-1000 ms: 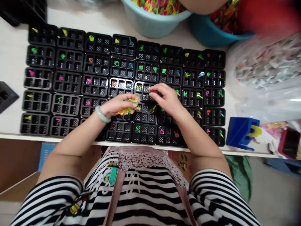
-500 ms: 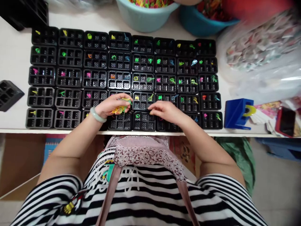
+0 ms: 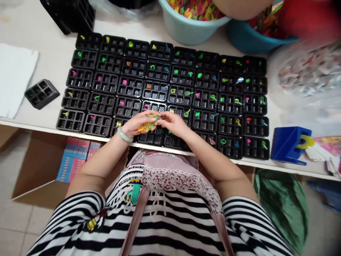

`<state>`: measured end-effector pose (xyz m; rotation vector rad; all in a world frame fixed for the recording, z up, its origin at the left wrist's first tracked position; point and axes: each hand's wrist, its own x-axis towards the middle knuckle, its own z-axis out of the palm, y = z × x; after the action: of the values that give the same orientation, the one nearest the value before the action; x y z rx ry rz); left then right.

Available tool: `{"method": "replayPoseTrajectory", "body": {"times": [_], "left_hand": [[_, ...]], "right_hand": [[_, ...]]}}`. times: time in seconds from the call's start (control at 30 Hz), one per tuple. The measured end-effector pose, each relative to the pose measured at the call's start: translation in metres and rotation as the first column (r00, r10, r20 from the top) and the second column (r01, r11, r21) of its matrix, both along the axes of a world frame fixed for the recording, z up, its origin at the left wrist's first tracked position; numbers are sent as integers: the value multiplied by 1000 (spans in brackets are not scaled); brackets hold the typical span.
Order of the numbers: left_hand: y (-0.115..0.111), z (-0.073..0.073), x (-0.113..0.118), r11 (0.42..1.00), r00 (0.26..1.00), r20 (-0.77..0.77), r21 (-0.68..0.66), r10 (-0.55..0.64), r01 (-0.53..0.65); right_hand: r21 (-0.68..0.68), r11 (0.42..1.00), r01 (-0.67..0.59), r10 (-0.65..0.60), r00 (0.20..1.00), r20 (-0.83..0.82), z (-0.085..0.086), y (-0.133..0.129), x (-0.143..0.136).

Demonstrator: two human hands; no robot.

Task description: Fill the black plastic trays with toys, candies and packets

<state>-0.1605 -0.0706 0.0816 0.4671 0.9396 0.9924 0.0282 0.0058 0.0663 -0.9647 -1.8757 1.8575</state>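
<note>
Rows of black six-compartment trays (image 3: 130, 86) cover the middle of the table, many with a small bright plastic piece in a top corner compartment. My left hand (image 3: 140, 122) is wrapped around a bunch of yellow, green and orange plastic pieces (image 3: 146, 127), above the front rows. My right hand (image 3: 173, 122) meets it from the right, its fingertips pinched at the edge of the bunch; which piece they touch is too small to tell.
Behind the trays stand a light blue tub (image 3: 190, 31) of colourful pieces and a darker blue tub (image 3: 255, 39). A blue tape dispenser (image 3: 287, 144) is at the right. One loose black tray (image 3: 41, 93) lies at the left.
My right hand has moved left from over the trays to the bunch in my left hand. The view has shifted and tilted, showing more of the table's left side.
</note>
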Motion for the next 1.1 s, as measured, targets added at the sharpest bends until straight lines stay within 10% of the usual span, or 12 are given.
{"method": "replayPoseTrajectory", "body": {"times": [0.13,0.27,0.47,0.73,1.1], "left_hand": [[-9,1,-6,999,997,-64,-8,41,-42],[-14,2,-15,996,992,-91,-35,84,-87],[-13,0,-19,997,992,-95,-6,79,-80],[-2,0,-11,1000,998,-68,-13,-14,13],[26,4,1,996,995,-97,-77,32,-39]], "right_hand": [[-173,985,24,-27,1000,-13,-15,-1,-14],[156,985,-78,63,993,102,-13,0,8],[467,812,-350,185,913,364,-5,-5,24],[522,850,-69,0,992,130,12,-1,-8],[286,955,82,-96,995,34,-12,28,-13]]}}
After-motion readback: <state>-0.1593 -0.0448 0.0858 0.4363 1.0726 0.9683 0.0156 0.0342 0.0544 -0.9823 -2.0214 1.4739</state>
